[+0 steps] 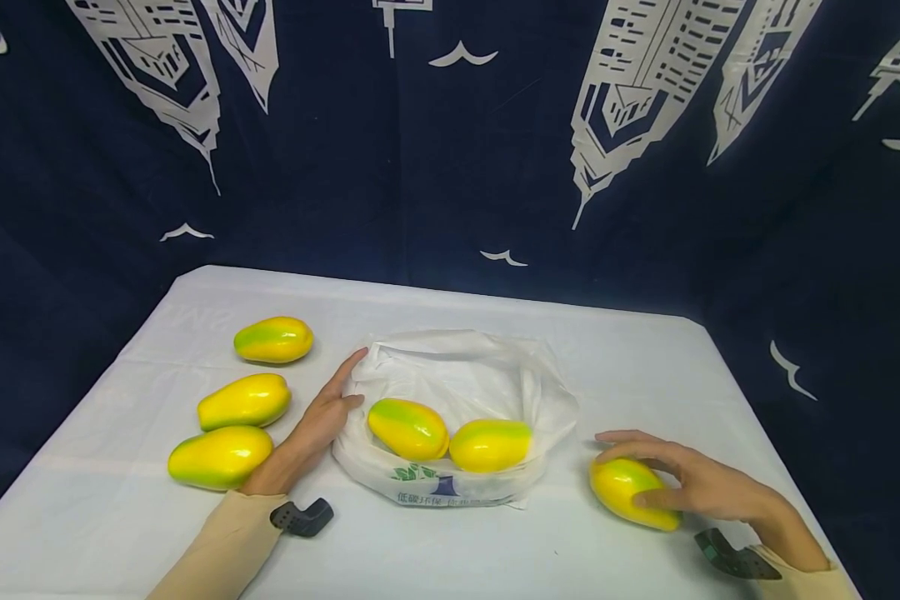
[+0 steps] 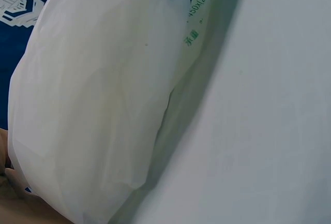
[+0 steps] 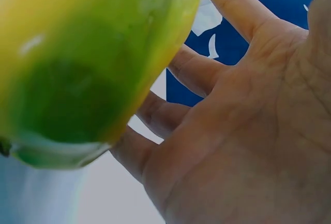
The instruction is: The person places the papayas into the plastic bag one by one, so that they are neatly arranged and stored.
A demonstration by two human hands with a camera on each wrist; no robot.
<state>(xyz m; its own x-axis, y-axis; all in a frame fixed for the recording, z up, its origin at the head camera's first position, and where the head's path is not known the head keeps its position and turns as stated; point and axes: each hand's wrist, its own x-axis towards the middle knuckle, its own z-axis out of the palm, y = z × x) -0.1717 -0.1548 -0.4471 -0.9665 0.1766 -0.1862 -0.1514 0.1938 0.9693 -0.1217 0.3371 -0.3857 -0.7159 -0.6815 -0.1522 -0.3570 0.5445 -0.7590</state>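
A white plastic bag [image 1: 450, 358] stands on the table with its mouth spread wide and two yellow-green papayas, a left one [image 1: 408, 429] and a right one [image 1: 490, 445], inside. My left hand [image 1: 326, 425] touches the bag's left side, its index finger and thumb stretched out at the rim. In the left wrist view, the bag wall [image 2: 103, 89] hides most of that hand. On the right, my right hand [image 1: 690, 475] grips another papaya [image 1: 626, 492], thumb on the near side and fingers over the far side. The right wrist view shows the papaya's green end [image 3: 77, 84] beside the palm.
Left of the bag lie three more papayas: a far one [image 1: 273, 340], a middle one [image 1: 243, 402] and a near one [image 1: 221, 457] beside my left forearm. A white cloth covers the table [image 1: 555, 550]. Behind hangs a dark blue curtain [image 1: 420, 167] with white building prints.
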